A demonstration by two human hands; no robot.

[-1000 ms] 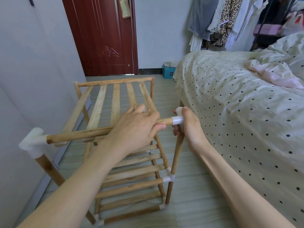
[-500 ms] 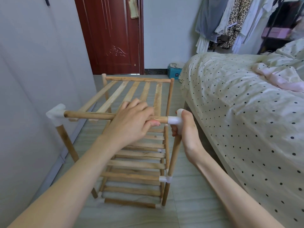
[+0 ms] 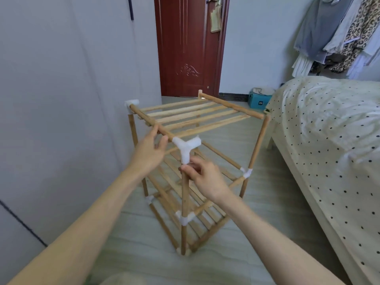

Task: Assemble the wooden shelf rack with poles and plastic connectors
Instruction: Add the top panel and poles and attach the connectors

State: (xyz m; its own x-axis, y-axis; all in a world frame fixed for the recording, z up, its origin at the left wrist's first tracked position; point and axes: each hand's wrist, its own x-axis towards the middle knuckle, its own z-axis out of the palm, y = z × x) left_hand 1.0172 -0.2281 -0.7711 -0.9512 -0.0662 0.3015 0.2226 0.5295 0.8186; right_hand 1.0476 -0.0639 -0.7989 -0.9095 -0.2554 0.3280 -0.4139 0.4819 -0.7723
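Observation:
The wooden shelf rack (image 3: 197, 118) stands upright on the floor with three slatted tiers, turned so one corner faces me. A white three-way plastic connector (image 3: 186, 146) caps that near corner. My right hand (image 3: 202, 174) grips the near upright pole (image 3: 184, 198) just below this connector. My left hand (image 3: 149, 150) is at the top front rail (image 3: 144, 118), fingers spread and loose, with fingertips touching the rail and the thumb under it. More white connectors sit at the far left top corner (image 3: 131, 104) and at the lower joints (image 3: 185, 218).
A pale wall (image 3: 61, 99) runs close along the left of the rack. A bed with a dotted cover (image 3: 329, 140) fills the right. Behind are a dark red door (image 3: 189, 48), a blue box (image 3: 259, 100) and hanging clothes (image 3: 339, 33).
The rack has swung round so its near corner points at me. My right hand slid from the connector down onto the pole below it. My left hand loosened its grip on the top rail.

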